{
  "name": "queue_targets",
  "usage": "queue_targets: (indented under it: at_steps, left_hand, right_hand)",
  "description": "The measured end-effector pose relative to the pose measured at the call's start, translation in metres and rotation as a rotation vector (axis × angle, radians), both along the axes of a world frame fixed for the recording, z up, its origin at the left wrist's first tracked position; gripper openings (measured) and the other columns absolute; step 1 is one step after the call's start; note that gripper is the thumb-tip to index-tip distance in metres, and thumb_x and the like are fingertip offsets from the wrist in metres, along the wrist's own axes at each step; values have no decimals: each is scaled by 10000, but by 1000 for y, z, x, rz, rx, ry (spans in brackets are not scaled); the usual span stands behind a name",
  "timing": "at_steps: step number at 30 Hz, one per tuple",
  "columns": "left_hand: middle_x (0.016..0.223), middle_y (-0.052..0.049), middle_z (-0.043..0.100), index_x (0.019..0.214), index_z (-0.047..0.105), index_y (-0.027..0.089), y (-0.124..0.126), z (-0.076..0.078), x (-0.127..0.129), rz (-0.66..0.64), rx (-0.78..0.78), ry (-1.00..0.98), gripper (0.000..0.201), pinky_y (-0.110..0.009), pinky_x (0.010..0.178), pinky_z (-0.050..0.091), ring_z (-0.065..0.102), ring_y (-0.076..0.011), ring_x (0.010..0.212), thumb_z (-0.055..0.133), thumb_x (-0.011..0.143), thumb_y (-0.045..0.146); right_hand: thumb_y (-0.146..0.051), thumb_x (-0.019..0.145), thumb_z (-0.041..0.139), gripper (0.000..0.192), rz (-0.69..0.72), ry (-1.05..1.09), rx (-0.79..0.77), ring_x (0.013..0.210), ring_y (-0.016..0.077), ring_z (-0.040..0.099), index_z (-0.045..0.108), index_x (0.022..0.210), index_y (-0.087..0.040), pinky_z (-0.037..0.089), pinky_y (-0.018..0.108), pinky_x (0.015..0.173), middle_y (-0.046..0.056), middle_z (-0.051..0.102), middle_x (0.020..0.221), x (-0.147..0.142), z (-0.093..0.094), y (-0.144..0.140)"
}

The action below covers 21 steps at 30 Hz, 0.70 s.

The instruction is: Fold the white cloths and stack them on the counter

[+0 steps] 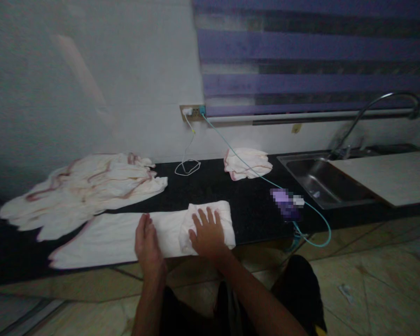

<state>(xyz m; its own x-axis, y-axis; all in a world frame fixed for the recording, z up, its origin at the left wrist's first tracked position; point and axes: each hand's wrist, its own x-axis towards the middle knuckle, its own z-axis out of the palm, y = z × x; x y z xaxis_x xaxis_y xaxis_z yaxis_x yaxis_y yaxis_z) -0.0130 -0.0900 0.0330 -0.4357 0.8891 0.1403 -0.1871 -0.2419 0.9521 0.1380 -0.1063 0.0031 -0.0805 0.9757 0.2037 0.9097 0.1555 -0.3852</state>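
A long white cloth (108, 238) lies flat along the front edge of the black counter, its right end folded over on itself. My right hand (210, 233) presses on that folded end with its fingers spread. On the middle of the strip, my left hand (149, 245) rests on its edge, fingers straight and held together, gripping nothing. Behind the strip at the left is a loose, crumpled heap of white cloths (87, 182) with reddish-brown borders.
A small folded cloth (248, 163) lies near the wall. A teal cable (227, 142) runs from the wall socket (192, 113) to a blurred purple phone (285, 203). Further right are a steel sink (311, 179), a tap (357, 116) and a pale board (388, 177).
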Motion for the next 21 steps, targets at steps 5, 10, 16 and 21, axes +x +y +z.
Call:
queue_targets:
  at_steps: [5, 10, 16, 21]
  left_hand:
    - [1612, -66, 498, 1508, 557, 242, 4, 4, 20, -181, 141, 708, 538, -443, 1310, 277, 396, -243, 1536, 513, 1013, 448]
    - [1491, -171, 606, 1421, 613, 119, 24, -52, 46, -373, 193, 1166, 534, -553, 1273, 341, 473, -266, 1490, 279, 1067, 338]
    - [1506, -224, 573, 1450, 547, 7, 40, -72, 65, -479, 386, 1454, 570, -531, 1268, 360, 444, -267, 1508, 217, 1044, 235]
    - [1576, -124, 525, 1506, 533, 118, 34, -60, 91, -511, 379, 1564, 543, -517, 1237, 405, 472, -258, 1487, 252, 1064, 263]
  right_hand:
    - [-504, 1081, 349, 618, 19, -12, 11, 1605, 348, 184, 428, 1607, -190, 92, 569, 1297, 97, 325, 1706, 2, -2, 0]
    - [-416, 1065, 397, 622, 74, -61, -17, 1612, 331, 171, 356, 1643, -190, 103, 555, 1296, 105, 316, 1707, 18, -4, -1]
    - [-399, 1064, 401, 600, 28, -83, -14, 1604, 327, 200, 391, 1628, -193, 116, 560, 1292, 104, 358, 1689, 51, -6, -3]
    - [-410, 1064, 419, 567, -1, -82, 10, 1587, 335, 245, 464, 1587, -198, 147, 554, 1291, 83, 402, 1671, 92, -4, -6]
